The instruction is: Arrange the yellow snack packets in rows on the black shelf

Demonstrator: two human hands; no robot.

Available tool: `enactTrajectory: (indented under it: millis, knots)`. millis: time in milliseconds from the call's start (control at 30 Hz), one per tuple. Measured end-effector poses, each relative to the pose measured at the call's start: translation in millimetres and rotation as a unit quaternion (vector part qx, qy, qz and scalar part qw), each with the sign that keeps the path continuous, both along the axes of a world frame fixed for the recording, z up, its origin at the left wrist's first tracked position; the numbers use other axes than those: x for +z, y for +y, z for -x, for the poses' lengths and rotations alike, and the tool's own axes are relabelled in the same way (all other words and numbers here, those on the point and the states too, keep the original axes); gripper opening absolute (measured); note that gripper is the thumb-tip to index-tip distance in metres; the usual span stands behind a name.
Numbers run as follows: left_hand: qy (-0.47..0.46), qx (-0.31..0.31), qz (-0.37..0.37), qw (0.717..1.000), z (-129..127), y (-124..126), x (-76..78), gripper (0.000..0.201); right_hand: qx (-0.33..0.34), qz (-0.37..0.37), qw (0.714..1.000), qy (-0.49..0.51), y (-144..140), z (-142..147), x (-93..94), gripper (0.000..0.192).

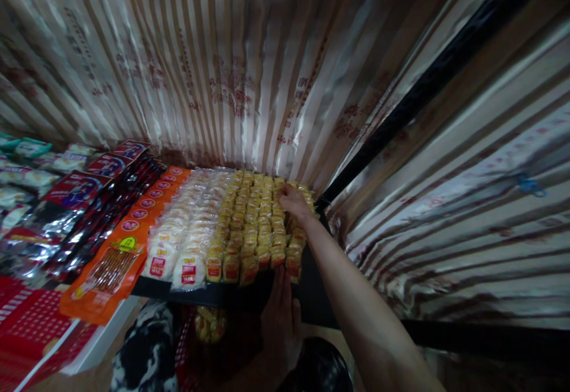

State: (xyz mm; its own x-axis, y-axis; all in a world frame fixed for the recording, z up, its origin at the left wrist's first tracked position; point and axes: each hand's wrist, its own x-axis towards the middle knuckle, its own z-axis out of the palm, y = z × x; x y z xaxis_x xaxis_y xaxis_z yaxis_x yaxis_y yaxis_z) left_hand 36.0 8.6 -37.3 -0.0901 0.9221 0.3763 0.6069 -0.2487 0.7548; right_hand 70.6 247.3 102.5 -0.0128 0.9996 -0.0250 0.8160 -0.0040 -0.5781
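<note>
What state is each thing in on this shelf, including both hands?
Right hand: reaching to the back, resting on the yellow snack packets.
Left hand: flat against the black shelf edge, holding nothing.
Yellow snack packets: stacked in neat rows.
White packets: overlapping rows.
Orange packets: overlapping in a line.

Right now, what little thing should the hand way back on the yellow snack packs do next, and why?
Probably press the rightmost row of yellow packs gently leftward, snug against its neighbours. The right hand already rests on that row's far end, and the row looks a bit uneven beside the straighter ones. The left hand sits low by the black shelf edge, seemingly steadying it.
</note>
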Motion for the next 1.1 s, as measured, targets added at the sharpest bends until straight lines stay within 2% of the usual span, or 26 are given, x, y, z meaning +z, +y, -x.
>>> enactTrajectory:
  millis: [133, 267, 300, 367, 433, 467, 567, 667, 800, 1000, 1100]
  knots:
    - [-0.010, -0.002, 0.016, 1.000, 1.2, 0.9, 1.9, 0.052, -0.047, -0.068, 0.994, 0.067, -11.1, -3.4, 8.7, 0.035]
    - [-0.008, -0.009, 0.022, 1.000, 2.0, 2.4, 3.3, 0.052, -0.088, -0.141, 0.964, 0.205, -54.5, -20.5, 5.9, 0.043]
    - [-0.007, -0.011, 0.024, 1.000, 2.0, 2.8, 3.3, 0.051, -0.093, -0.163, 0.952, 0.240, -70.5, -26.8, 0.7, 0.045]
    - [-0.002, -0.010, 0.031, 0.999, 1.9, 3.2, 3.0, 0.050, -0.145, -0.216, 0.920, 0.293, -105.3, -39.5, -15.7, 0.048]
    - [0.000, -0.009, 0.044, 0.999, 2.0, 3.5, 3.0, 0.049, -0.209, -0.201, 0.903, 0.317, -139.2, -49.5, -38.7, 0.049]
    - [0.000, -0.009, 0.052, 0.999, 2.2, 3.6, 3.3, 0.048, -0.221, -0.174, 0.906, 0.318, -154.2, -52.8, -51.4, 0.050]
    - [0.001, -0.015, 0.072, 0.997, 3.4, 4.1, 4.8, 0.047, -0.190, -0.105, 0.933, 0.286, -185.1, -56.0, -86.8, 0.053]
    - [-0.002, -0.020, 0.078, 0.997, 5.0, 4.7, 6.8, 0.048, -0.150, -0.066, 0.957, 0.240, -193.6, -53.7, -107.3, 0.056]
    - [-0.015, -0.027, 0.081, 0.996, 6.6, 5.6, 9.3, 0.048, -0.117, -0.087, 0.969, 0.198, -183.7, -51.3, -112.5, 0.052]
    - [-0.022, -0.027, 0.125, 0.992, 6.6, 6.2, 16.9, 0.049, -0.093, -0.166, 0.955, 0.227, -172.5, -49.9, -118.0, 0.036]
    - [-0.029, -0.033, 0.133, 0.990, 7.3, 6.1, 21.2, 0.049, -0.099, -0.165, 0.947, 0.259, -172.0, -50.5, -124.3, 0.031]
